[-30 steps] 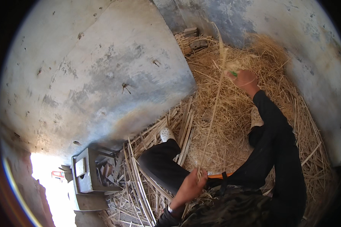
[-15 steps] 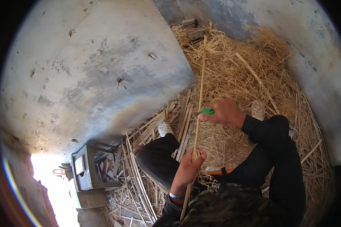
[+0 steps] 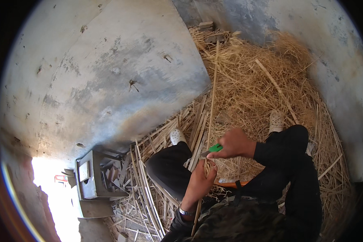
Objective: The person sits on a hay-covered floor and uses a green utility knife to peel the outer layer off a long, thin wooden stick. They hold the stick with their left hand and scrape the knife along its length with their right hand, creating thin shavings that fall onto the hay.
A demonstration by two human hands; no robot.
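Observation:
My left hand [image 3: 199,182] is closed around a long, thin bamboo strip [image 3: 213,86], with curled shavings [image 3: 208,167] bunched at its thumb and fingers. The strip stretches away from me over the straw-like pile, and its near end passes under my left forearm. My right hand [image 3: 236,143] grips a knife with a green handle [image 3: 216,148]. Its grey blade [image 3: 205,153] lies at the strip, just beyond my left fingers. Whether the edge is cutting in cannot be made out.
Pale shavings [image 3: 246,84] heap up between my legs and toward the far corner. A loose strip [image 3: 276,88] lies on them. Several strips [image 3: 149,193] are piled at left, beside a metal box-like stand [image 3: 90,177]. Walls [image 3: 121,72] rise at left and right.
My right hand has drawn the knife along the strip toward me, so it is now close to my left hand. My left hand keeps its hold in nearly the same place.

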